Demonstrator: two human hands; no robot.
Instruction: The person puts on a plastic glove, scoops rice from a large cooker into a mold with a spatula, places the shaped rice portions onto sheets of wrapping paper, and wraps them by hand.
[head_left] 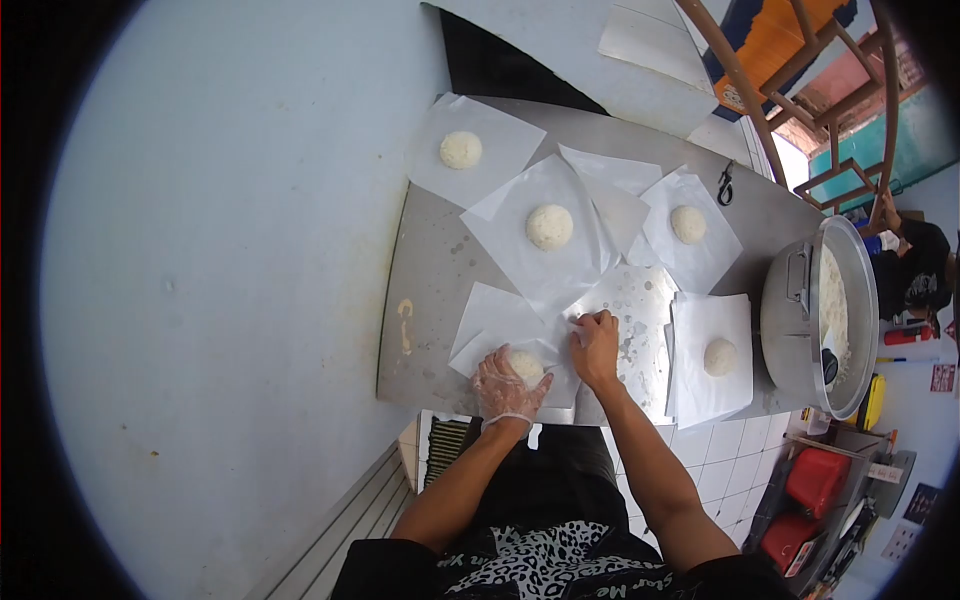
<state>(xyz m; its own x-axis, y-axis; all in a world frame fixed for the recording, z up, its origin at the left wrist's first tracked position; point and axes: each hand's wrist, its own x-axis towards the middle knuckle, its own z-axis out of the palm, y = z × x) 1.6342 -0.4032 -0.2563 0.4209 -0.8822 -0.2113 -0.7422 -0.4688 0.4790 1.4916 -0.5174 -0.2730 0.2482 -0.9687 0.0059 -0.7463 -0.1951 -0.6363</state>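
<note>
My left hand (507, 385), in a clear plastic glove, curves round a small mound of white rice (525, 366), fingers on its left side and thumb on its right. Under that mound lies a white paper sheet (492, 318) near the table's front edge. My right hand (597, 347) is bare, its fingers pinched at the right edge of this paper. Just beyond the hands, another rice mound (549, 228) sits on its own large sheet.
More rice mounds rest on papers at the back left (461, 150), back right (688, 224) and right (720, 357) of the metal table (425, 270). A big metal pot (790, 330) of rice stands at the right end. Black scissors (725, 185) lie behind. Another person (915, 265) is at far right.
</note>
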